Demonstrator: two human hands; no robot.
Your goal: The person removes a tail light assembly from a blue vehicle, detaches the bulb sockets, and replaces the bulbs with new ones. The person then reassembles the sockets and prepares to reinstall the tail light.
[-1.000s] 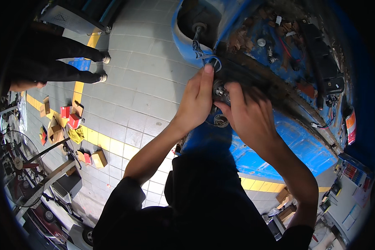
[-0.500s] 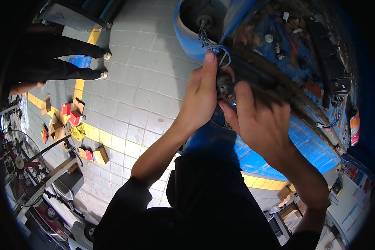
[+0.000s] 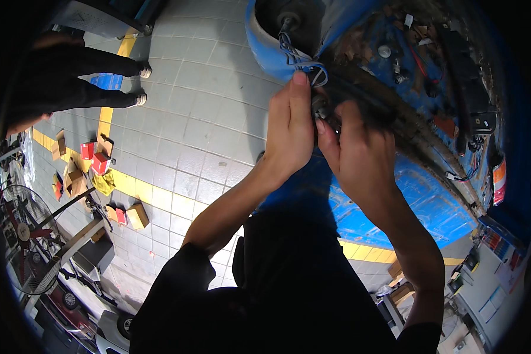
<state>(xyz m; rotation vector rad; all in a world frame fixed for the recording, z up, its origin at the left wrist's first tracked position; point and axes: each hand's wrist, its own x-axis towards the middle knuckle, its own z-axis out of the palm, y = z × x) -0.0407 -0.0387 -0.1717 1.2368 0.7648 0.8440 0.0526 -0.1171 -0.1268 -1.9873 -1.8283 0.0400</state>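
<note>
- Head view: red box's [image 3: 101,163] print cannot be read.
- Metal fitting [image 3: 321,108] is held by curled left hand [image 3: 290,127] and right hand [image 3: 363,150], now brought closer together.

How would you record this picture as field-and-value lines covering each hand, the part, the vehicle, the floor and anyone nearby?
left hand: around a small metallic part, thumb near grey wires
right hand: thumb and index finger at the same part, grip partly hidden
vehicle: worn blue bodywork, red-and-orange lamp at right
floor: grey tiles, yellow stripes, cardboard boxes
nearby: person in dark trousers, upper left
</note>
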